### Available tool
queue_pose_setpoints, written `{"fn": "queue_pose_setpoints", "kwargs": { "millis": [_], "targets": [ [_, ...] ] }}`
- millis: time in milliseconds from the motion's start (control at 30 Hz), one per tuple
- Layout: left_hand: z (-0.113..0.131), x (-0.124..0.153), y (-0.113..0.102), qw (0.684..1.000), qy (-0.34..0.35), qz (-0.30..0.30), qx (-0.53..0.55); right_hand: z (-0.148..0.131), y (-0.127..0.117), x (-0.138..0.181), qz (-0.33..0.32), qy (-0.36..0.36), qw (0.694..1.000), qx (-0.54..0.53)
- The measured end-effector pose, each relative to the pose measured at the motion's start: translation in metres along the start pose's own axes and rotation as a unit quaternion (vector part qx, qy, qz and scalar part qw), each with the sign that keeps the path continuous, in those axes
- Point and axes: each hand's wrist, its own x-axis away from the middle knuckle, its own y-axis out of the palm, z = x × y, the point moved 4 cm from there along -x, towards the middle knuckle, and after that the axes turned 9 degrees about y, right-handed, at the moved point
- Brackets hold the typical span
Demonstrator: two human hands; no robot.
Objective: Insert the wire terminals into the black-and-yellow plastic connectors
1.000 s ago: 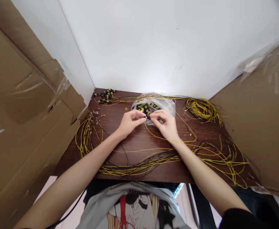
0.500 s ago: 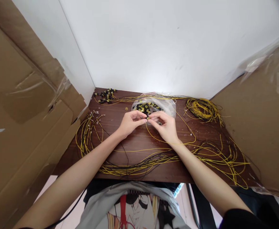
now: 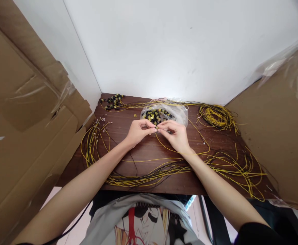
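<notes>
My left hand (image 3: 138, 132) and my right hand (image 3: 176, 135) meet fingertip to fingertip above the table's middle. Pinched between them is a small black-and-yellow connector (image 3: 156, 127), mostly covered by the fingers. A thin yellow wire (image 3: 162, 145) runs down from just below the fingertips and curves under my right wrist. Right behind the hands lies a clear plastic bag (image 3: 182, 115) with several black-and-yellow connectors (image 3: 152, 115) in its opening. One loose yellow cap (image 3: 135, 115) lies left of the bag.
Wired connectors (image 3: 114, 101) are heaped at the back left. A coil of yellow and black wire (image 3: 215, 115) lies at the back right. A long wire bundle (image 3: 144, 179) crosses the front, its terminal ends (image 3: 98, 127) at left. Cardboard (image 3: 23, 112) flanks the brown table (image 3: 149, 151).
Both hands stay almost in place. Their fingertips have shifted very slightly around the small connector; the wires and bag look the same.
</notes>
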Motion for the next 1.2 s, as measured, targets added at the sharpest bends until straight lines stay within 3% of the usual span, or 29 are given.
{"fn": "queue_pose_setpoints", "kwargs": {
  "millis": [467,733,867,1000,1100,1200],
  "targets": [
    [-0.002,0.001,0.000,1.000,0.005,-0.001,-0.013,-0.001,0.001,0.000,-0.018,-0.005,1.000,0.007],
    [-0.004,0.000,0.002,0.999,0.017,-0.033,-0.018,0.004,0.002,-0.002,-0.038,0.009,0.999,-0.025],
    [-0.002,-0.001,0.004,0.997,0.039,-0.059,-0.035,-0.001,-0.002,-0.005,-0.039,-0.010,0.999,0.010],
    [0.005,-0.002,0.004,0.983,0.102,-0.082,-0.128,-0.001,-0.016,-0.009,0.006,-0.016,0.996,0.086],
    [0.015,0.000,0.006,0.942,0.196,-0.100,-0.255,0.007,-0.026,-0.012,0.034,0.007,0.986,0.163],
    [0.021,0.005,0.010,0.901,0.267,-0.131,-0.315,0.018,-0.029,-0.015,0.012,0.045,0.971,0.234]
  ]
}}
